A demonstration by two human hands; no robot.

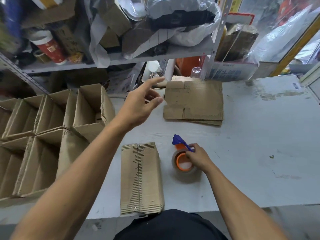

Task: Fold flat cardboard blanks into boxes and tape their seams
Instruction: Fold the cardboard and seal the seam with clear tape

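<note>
A folded cardboard box (141, 179) lies at the near table edge, its centre seam covered by clear tape. To its right stands a tape roll (184, 166) with an orange core and a blue cutter. My right hand (196, 157) pinches the cutter's blue handle on top of the roll. My left hand (140, 105) hovers above the table with relaxed, spread fingers, holding nothing, just left of a stack of flat cardboard blanks (194, 103) at the far side.
Several assembled open boxes (52, 130) stand packed together on the left. A cluttered metal shelf (121, 58) with bags and cartons rises behind the grey table (259, 144). A glass panel stands at the far right.
</note>
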